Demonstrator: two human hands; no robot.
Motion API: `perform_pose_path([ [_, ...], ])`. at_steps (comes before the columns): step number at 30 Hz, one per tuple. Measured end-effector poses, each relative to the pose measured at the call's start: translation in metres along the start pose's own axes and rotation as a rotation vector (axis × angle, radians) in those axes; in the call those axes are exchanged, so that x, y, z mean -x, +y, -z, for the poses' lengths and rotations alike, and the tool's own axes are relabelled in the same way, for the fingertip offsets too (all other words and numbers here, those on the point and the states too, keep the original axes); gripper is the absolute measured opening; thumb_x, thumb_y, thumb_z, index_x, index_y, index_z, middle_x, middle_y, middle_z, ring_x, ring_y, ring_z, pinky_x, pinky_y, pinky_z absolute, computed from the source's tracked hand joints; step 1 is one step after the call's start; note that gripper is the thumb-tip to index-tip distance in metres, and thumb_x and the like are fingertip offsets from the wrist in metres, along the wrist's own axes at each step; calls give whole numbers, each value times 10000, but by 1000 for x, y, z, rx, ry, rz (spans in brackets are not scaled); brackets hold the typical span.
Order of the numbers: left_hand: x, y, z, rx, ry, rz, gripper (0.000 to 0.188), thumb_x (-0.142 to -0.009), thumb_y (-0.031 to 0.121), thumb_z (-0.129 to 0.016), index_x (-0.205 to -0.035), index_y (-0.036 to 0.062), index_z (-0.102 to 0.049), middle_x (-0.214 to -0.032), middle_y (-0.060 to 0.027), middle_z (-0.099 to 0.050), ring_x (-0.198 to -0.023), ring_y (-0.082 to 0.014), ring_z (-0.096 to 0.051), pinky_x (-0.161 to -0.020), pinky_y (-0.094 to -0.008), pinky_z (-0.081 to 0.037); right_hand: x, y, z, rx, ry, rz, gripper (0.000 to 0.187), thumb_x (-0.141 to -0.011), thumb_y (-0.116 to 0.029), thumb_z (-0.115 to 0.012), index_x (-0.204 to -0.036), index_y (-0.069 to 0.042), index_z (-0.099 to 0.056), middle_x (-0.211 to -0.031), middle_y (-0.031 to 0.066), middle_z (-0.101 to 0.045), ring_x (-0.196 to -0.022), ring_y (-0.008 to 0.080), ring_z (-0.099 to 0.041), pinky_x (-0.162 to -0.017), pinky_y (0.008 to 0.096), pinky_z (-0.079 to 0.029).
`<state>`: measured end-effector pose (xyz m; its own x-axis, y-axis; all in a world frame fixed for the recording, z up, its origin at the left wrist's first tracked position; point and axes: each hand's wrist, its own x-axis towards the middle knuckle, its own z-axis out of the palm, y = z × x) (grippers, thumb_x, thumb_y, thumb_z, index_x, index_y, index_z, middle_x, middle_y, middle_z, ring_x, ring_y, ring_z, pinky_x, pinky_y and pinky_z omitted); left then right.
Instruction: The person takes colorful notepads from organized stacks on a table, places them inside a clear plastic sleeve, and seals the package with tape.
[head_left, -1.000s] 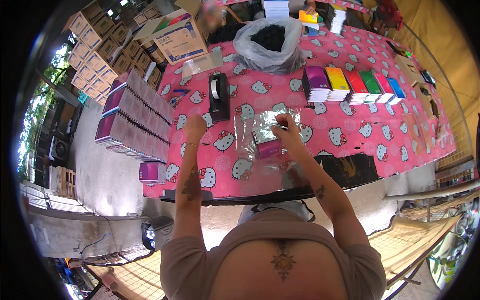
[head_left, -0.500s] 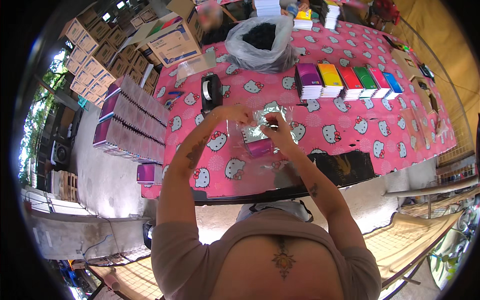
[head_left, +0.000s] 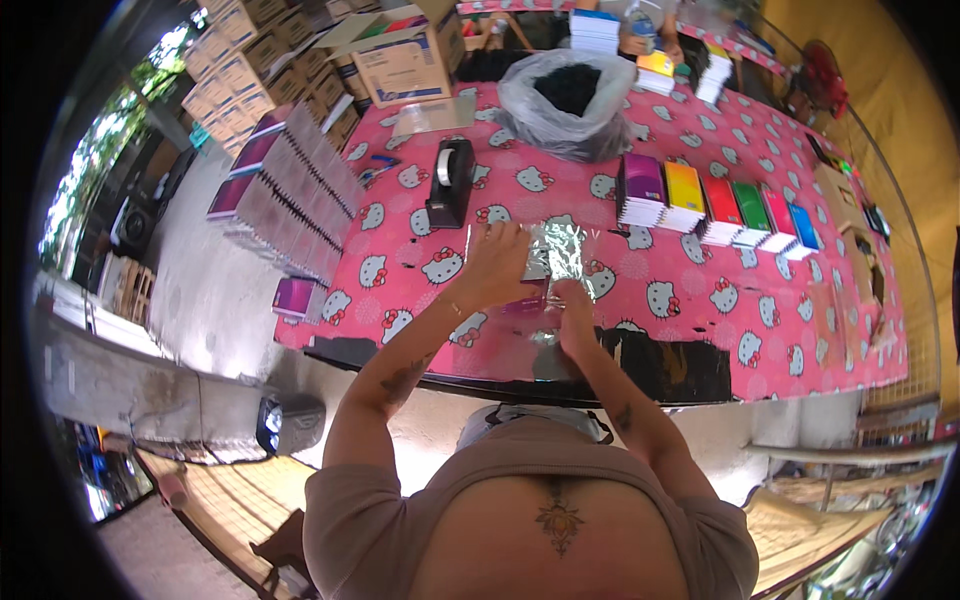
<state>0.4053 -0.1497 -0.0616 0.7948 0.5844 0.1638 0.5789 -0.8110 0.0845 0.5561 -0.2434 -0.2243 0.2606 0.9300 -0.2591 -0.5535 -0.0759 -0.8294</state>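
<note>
Clear plastic film (head_left: 566,248) lies near the counter's (head_left: 700,285) front edge with a purple notebook (head_left: 527,304); it looks light and slippery, best held by its borders. Left hand (head_left: 497,262) and right hand (head_left: 574,314) touch it; whether their fingers grip, I can't tell.

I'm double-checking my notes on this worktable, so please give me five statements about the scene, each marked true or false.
1. Both the left hand and the right hand are at the clear plastic. True.
2. The tape dispenser is right of the plastic bag. False: the tape dispenser is left of the plastic bag.
3. The red notebooks stand between the yellow notebooks and green notebooks. True.
4. The large cardboard box is shut. False: the large cardboard box is open.
5. The blue notebooks end the row at right. True.
</note>
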Motion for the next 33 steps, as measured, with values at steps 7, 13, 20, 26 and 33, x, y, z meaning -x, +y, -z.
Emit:
perform_pose_path([
  [7,20,-14,-10,267,113,158,656,-707,427,-818,-1128,27,-512,-1041,-129,-652,-1048,-321,-627,-981,-498,-422,39,22,-51,-568,-308,-499,529,-908,-502,-667,-1209,-73,-595,-1207,75,-634,-1065,234,-635,-971,437,-493],
  [13,77,0,-50,1122,321,408,737,-784,368,-833,-1333,34,-473,-1199,-107,-628,-1121,-273,-603,-969,-384,-462,12,-52,-24,-420,-289,-16,632,-877,-303,-762,-1377,-59,-462,-1310,123,-588,-1182,277,-589,-1036,481,-467],
  [20,31,-168,-90,723,715,637,266,-895,243,-684,-990,-4,-715,-851,-128,-705,-804,-219,-679,-716,-360,-520,-9,-89,20,784,-447,125,709,-769,-149,-838,-1371,-48,-478,-1341,132,-543,-1233,274,-530,-1019,386,-448],
  [26,-4,-237,-79,1020,500,845,153,-828,155,-700,-864,7,-722,-652,-62,-636,-610,-157,-613,-552,-294,-471,32,-133,-31,1141,-261,731,535,-782,-272,-804,-1245,-85,-611,-1319,135,-547,-1217,317,-537,-1052,474,-374],
  [33,32,-223,-124,1160,672,771,114,-850,89,-625,-887,30,-715,-709,-71,-660,-639,-169,-638,-586,-327,-526,64,-149,-87,1613,-330,862,393,-794,-398,-750,-1073,-123,-713,-1028,71,-672,-1064,275,-609,-1038,534,-325],
])
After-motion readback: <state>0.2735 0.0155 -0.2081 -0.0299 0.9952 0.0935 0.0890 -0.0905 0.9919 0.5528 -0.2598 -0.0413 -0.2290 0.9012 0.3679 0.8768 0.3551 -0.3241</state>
